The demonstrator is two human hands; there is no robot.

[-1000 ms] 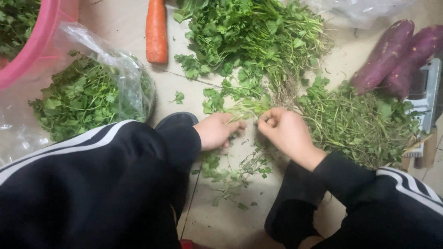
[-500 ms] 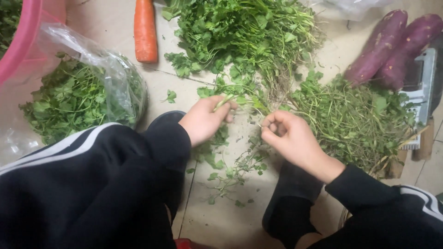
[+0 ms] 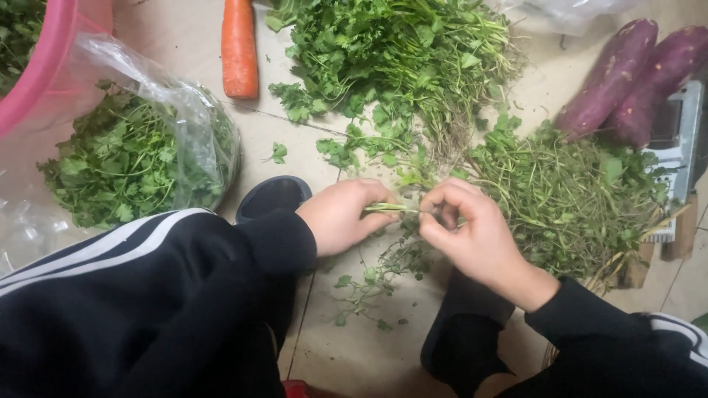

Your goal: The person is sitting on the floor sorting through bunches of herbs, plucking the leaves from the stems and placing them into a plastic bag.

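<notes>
My left hand (image 3: 345,215) and my right hand (image 3: 472,236) meet over the tiled floor, both pinching one thin green herb sprig (image 3: 391,208) stretched between their fingertips. Just beyond them lies a big heap of leafy green herbs (image 3: 398,51). To the right sits a pile of stems and roots (image 3: 568,199). Loose leaves and bits (image 3: 369,284) lie scattered on the floor under my hands. Black sleeves with white stripes cover both arms.
A clear plastic bag of picked leaves (image 3: 133,158) lies at the left beside a pink basin (image 3: 44,63). A carrot (image 3: 239,46) rests at the top. Two purple sweet potatoes (image 3: 627,74) lie at the top right. Dark shoes (image 3: 271,197) sit under my hands.
My left hand drew back from the herb heap with a sprig and met my right hand. Both hands now pinch the same sprig.
</notes>
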